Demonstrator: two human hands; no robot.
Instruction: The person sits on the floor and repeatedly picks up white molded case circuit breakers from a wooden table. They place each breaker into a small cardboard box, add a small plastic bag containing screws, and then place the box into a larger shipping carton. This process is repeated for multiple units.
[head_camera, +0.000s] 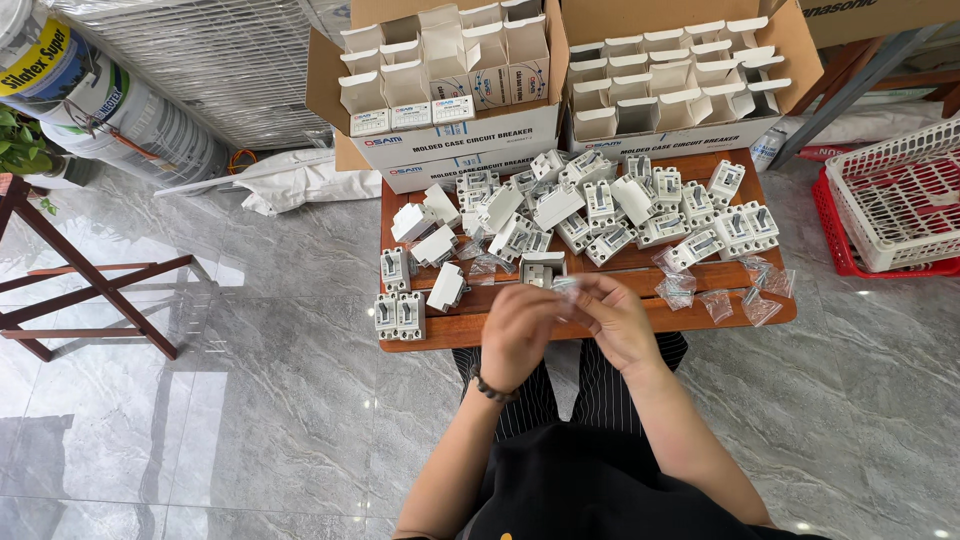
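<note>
My left hand (517, 330) and my right hand (617, 318) meet over the front edge of a low wooden table (560, 325). Between their fingertips they pinch a small clear plastic bag (566, 289); what is inside it is too small to tell. A white breaker part (541, 268) lies on the table just beyond my fingers. A heap of white circuit breakers (590, 205) covers the table behind it. A pair of breakers (399, 315) lies at the table's front left corner. More small clear bags (745, 295) are scattered at the right end.
Two open cardboard boxes, one (450, 130) and the other (680, 135), full of small white cartons stand at the table's far edge. A red and white plastic crate (890, 200) sits at the right. A dark wooden stand (90, 290) is at the left on the grey tile floor.
</note>
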